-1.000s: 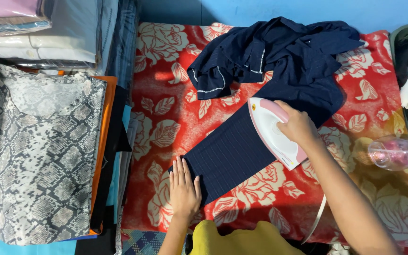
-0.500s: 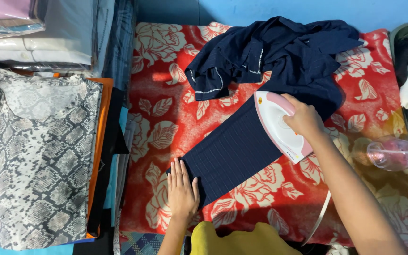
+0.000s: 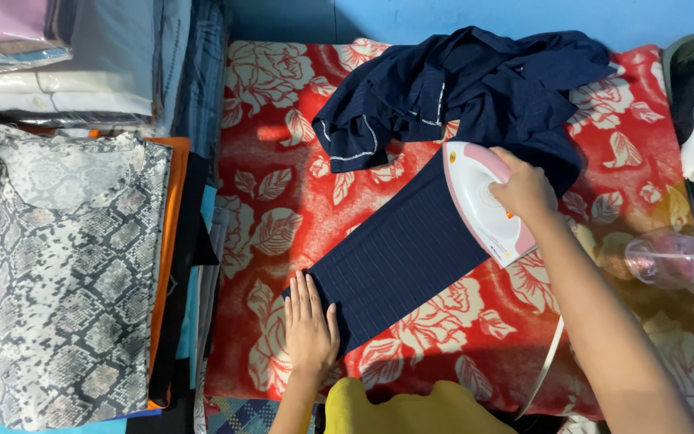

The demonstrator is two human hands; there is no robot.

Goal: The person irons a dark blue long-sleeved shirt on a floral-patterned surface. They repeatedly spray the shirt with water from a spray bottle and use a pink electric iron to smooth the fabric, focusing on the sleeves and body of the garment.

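one iron (image 3: pixel 485 201) gripped by right hand (image 3: pixel 524 190); left hand (image 3: pixel 310 327) flat, fingers together, on one navy garment (image 3: pixel 419 241); red floral surface (image 3: pixel 283 161).

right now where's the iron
In the head view the white and pink iron sits right of centre on the dark blue garment, under the right hand, on the red floral cloth.

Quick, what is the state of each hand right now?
Left hand: open, flat on the end of the navy garment.
Right hand: closed, holding the white and pink iron.
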